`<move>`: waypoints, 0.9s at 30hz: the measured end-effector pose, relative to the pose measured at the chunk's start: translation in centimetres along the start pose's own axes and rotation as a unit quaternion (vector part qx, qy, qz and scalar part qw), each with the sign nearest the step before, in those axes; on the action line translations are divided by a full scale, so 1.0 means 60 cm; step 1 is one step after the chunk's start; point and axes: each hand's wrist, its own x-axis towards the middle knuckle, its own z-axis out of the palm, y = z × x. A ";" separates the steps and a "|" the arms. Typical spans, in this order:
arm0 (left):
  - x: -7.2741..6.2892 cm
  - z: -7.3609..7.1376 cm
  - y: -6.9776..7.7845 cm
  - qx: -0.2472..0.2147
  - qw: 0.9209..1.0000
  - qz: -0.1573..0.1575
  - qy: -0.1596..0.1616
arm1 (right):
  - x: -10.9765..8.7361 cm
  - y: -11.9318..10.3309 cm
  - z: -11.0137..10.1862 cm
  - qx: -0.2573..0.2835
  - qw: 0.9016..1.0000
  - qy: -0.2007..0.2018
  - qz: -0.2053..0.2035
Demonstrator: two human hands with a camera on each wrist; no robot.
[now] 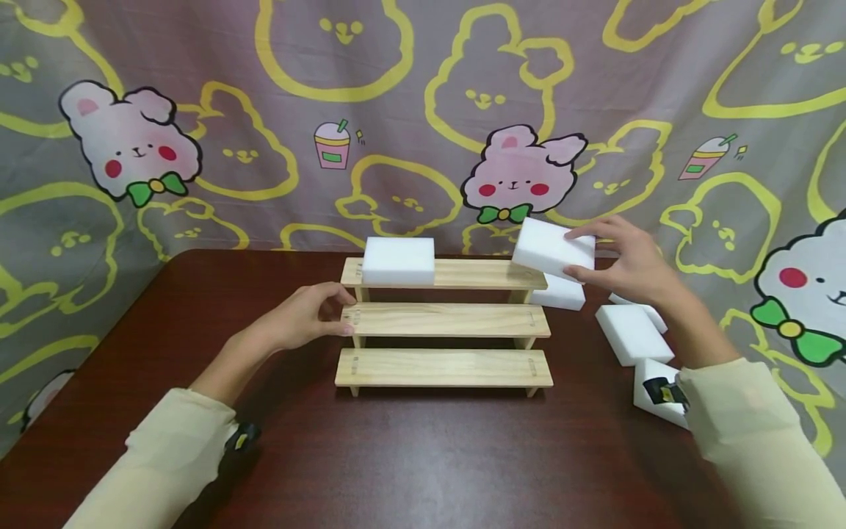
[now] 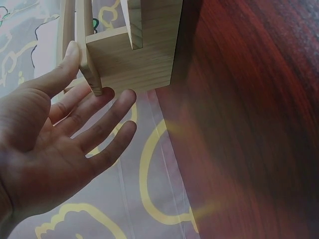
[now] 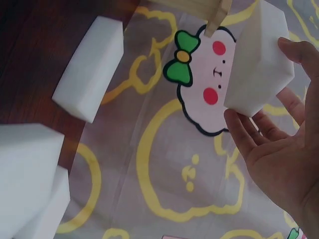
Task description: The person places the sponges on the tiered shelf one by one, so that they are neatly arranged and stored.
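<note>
A three-tier wooden display stand (image 1: 443, 321) stands on the dark table. My left hand (image 1: 307, 317) holds the left end of its middle tier, thumb on one side and fingers on the other. In the left wrist view, the outer fingers (image 2: 112, 142) of that hand (image 2: 55, 124) are spread. My right hand (image 1: 624, 257) grips a white foam block (image 1: 551, 248) by its right side, raised and tilted at the top tier's right end. The right wrist view shows this block (image 3: 259, 59) between thumb and fingers. Another white foam block (image 1: 399, 261) lies on the top tier's left part.
On the table right of the stand lie more white foam blocks (image 1: 633, 334), one (image 1: 560, 292) partly behind the stand's right end. My right sleeve (image 1: 747, 411) overlaps the nearest block (image 1: 651, 400). A patterned curtain (image 1: 410, 88) hangs behind the table (image 1: 423, 463).
</note>
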 end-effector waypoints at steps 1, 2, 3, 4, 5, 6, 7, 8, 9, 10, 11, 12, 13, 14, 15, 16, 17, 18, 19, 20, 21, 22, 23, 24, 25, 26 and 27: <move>0.000 0.000 0.000 0.000 1.000 0.000 -0.001 | 0.001 -0.001 0.003 -0.002 1.000 -0.002 -0.005; 0.000 0.000 0.000 -0.001 1.000 -0.001 -0.001 | 0.003 -0.003 0.006 -0.002 1.000 -0.005 -0.011; 0.001 0.000 0.000 -0.001 1.000 0.000 -0.001 | 0.004 -0.005 0.008 -0.004 1.000 -0.007 -0.017; 0.001 0.000 0.000 -0.002 1.000 0.000 -0.001 | 0.005 -0.006 0.011 -0.006 1.000 -0.008 -0.023; 0.001 -0.001 0.000 -0.002 1.000 0.001 -0.001 | 0.006 -0.009 0.013 -0.008 1.000 -0.010 -0.028; 0.001 -0.001 0.000 -0.003 1.000 0.002 -0.002 | 0.007 -0.010 0.015 -0.010 0.999 -0.011 -0.028; 0.002 -0.001 0.000 -0.003 1.000 0.002 -0.002 | 0.008 -0.012 0.017 -0.010 0.999 -0.013 -0.031; 0.002 -0.001 0.000 -0.003 1.000 0.002 -0.003 | 0.010 -0.014 0.019 -0.008 0.999 -0.016 -0.036; 0.002 -0.001 0.000 -0.003 1.000 0.002 -0.004 | 0.012 -0.016 0.022 -0.009 0.999 -0.017 -0.040; 0.002 -0.002 0.000 -0.003 1.000 0.001 -0.005 | 0.014 -0.017 0.025 -0.008 0.999 -0.019 -0.044; 0.001 -0.002 0.000 -0.002 1.000 -0.001 -0.005 | 0.016 -0.019 0.027 -0.008 0.999 -0.021 -0.047; 0.001 -0.002 0.000 -0.003 1.000 -0.003 -0.007 | 0.018 -0.020 0.030 -0.008 0.998 -0.023 -0.052; 0.001 -0.001 0.000 -0.002 1.000 -0.004 -0.007 | 0.020 -0.021 0.032 -0.006 0.998 -0.024 -0.058; 0.001 -0.001 0.000 -0.002 1.000 -0.005 -0.007 | 0.021 -0.022 0.034 -0.005 0.998 -0.023 -0.060; 0.000 -0.001 0.000 -0.003 1.000 -0.005 -0.007 | 0.023 -0.024 0.037 -0.002 0.998 -0.024 -0.062; 0.000 -0.001 0.000 -0.003 1.000 -0.005 -0.007 | 0.024 -0.025 0.039 0.000 0.998 -0.024 -0.062; 0.000 -0.001 0.000 -0.003 1.000 -0.005 -0.006 | 0.025 -0.027 0.040 0.003 0.998 -0.024 -0.060; 0.000 -0.001 0.000 -0.004 1.000 -0.004 -0.006 | 0.026 -0.028 0.043 0.006 0.998 -0.026 -0.059; 0.000 -0.001 0.000 -0.003 1.000 -0.004 -0.005 | 0.027 -0.029 0.045 0.008 0.998 -0.028 -0.059; 0.000 0.000 0.000 -0.003 1.000 -0.004 -0.006 | 0.027 -0.031 0.047 0.009 0.998 -0.030 -0.059; 0.000 0.000 0.000 -0.003 1.000 -0.004 -0.006 | 0.028 -0.032 0.048 0.010 0.998 -0.032 -0.061; 0.000 0.000 0.000 -0.003 1.000 -0.005 -0.006 | 0.028 -0.034 0.050 0.011 0.997 -0.033 -0.063; 0.000 0.000 0.000 -0.003 1.000 -0.005 -0.006 | 0.030 -0.035 0.052 0.012 0.997 -0.035 -0.068; 0.000 0.000 0.000 -0.003 1.000 -0.006 -0.007 | 0.030 -0.036 0.053 0.013 0.997 -0.038 -0.073; 0.000 0.000 0.000 -0.003 1.000 -0.007 -0.007 | 0.032 -0.037 0.055 0.013 0.996 -0.039 -0.078; 0.000 0.000 0.000 -0.004 1.000 -0.007 -0.007 | 0.033 -0.038 0.056 0.015 0.996 -0.040 -0.081; 0.000 0.000 0.000 -0.004 1.000 -0.007 -0.007 | 0.035 -0.038 0.057 0.013 0.996 -0.041 -0.082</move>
